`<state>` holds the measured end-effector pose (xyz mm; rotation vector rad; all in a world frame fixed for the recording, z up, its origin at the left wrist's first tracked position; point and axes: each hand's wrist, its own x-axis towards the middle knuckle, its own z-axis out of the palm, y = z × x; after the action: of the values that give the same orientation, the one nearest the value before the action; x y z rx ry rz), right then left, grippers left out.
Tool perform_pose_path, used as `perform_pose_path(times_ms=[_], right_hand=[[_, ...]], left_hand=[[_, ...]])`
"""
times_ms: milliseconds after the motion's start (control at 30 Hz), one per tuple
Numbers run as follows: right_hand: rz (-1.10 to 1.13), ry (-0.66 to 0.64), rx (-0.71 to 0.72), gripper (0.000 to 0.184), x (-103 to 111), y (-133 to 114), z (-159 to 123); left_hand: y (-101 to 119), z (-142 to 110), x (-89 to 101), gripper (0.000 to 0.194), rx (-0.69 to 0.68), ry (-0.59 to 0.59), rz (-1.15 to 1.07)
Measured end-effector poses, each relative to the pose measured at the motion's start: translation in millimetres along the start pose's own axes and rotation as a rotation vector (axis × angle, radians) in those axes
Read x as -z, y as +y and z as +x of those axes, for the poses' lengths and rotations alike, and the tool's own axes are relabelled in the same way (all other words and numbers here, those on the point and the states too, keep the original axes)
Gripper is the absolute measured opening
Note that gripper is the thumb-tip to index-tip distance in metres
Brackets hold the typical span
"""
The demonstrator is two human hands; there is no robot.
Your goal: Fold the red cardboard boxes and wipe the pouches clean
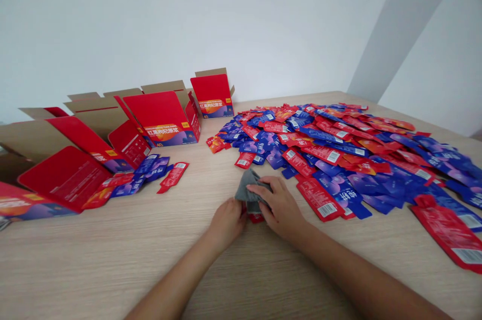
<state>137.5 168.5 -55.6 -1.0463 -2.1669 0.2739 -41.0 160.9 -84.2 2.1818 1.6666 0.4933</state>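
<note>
Both hands meet on the wooden table (pixel 113 259) near its middle. My right hand (pixel 280 207) lies over a grey cloth (pixel 246 185), fingers curled on it, pressing it onto a red sachet (pixel 256 217) that peeks out underneath. My left hand (pixel 228 219) is closed on the near end of that sachet and the cloth's edge. A big heap of red and blue sachets (pixel 339 149) spreads just right of the hands.
Several open red cardboard boxes (pixel 165 119) with raised flaps stand at the left and back left. A few loose sachets (pixel 143 179) lie in front of them. A single red sachet (pixel 448 232) lies at the right edge. White wall behind.
</note>
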Motion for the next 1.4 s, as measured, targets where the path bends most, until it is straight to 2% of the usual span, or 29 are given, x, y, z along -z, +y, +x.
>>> perform_pose_path(times_ms=[100,200,300,400,467,533,600,700,800,900,1000,1133,1200,1300,1333,1400], right_hand=[[-0.025,-0.116,0.061,0.053,-6.4,-19.1,-4.0],[-0.088,-0.218,-0.006,0.050,-12.9,-20.9,-4.8],[-0.194,-0.279,-0.128,0.041,-10.7,-1.2,-1.4],[-0.319,-0.238,-0.292,0.038,-0.1,26.4,3.8],[-0.337,-0.192,-0.345,0.040,5.9,35.9,5.8],[-0.285,-0.134,-0.300,0.042,6.4,31.4,5.6],[-0.213,-0.105,-0.191,0.046,0.2,15.5,4.1],[-0.174,-0.199,-0.066,0.049,-14.5,-8.0,1.7],[-0.205,-0.283,-0.106,0.047,-19.8,-3.1,2.9],[-0.278,-0.233,-0.269,0.043,-10.1,24.9,7.9],[-0.318,-0.180,-0.371,0.042,1.8,45.1,11.3],[-0.267,-0.136,-0.374,0.044,2.4,48.9,9.1],[-0.192,-0.098,-0.377,0.045,-0.8,51.0,7.5],[0.015,0.073,-0.353,0.045,-0.1,56.1,7.0],[0.084,0.159,-0.326,0.045,2.0,56.0,7.0],[0.170,0.300,-0.250,0.045,6.8,49.1,6.2]], left_hand=[[-5.0,-0.1,-3.1,0.035,0.032,0.026,-0.168],[-6.7,1.8,-2.0,0.029,0.131,0.095,-0.356],[-5.5,3.6,0.7,0.021,0.220,0.084,-0.557],[-6.3,4.5,1.9,0.019,0.265,0.047,-0.780],[-8.5,5.1,1.7,0.024,0.286,0.045,-0.850],[-10.7,6.1,0.6,0.029,0.291,0.062,-0.857],[-11.7,7.3,-0.7,0.028,0.288,0.085,-0.843],[-11.0,8.9,-1.5,0.026,0.293,0.115,-0.837],[-11.2,10.2,1.0,0.023,0.310,0.102,-0.842],[-13.6,9.8,6.7,0.018,0.293,0.087,-0.798],[-14.4,6.2,13.5,0.016,0.194,0.114,-0.635],[-9.0,0.2,19.0,0.047,-0.028,0.096,-0.323],[-5.5,-1.6,19.5,0.050,-0.087,0.077,-0.201],[-2.3,-2.4,18.6,0.024,-0.081,0.089,-0.168],[-1.9,-2.2,17.9,0.023,-0.046,0.091,-0.212],[-1.5,-1.2,15.8,0.033,0.093,0.039,-0.390]])
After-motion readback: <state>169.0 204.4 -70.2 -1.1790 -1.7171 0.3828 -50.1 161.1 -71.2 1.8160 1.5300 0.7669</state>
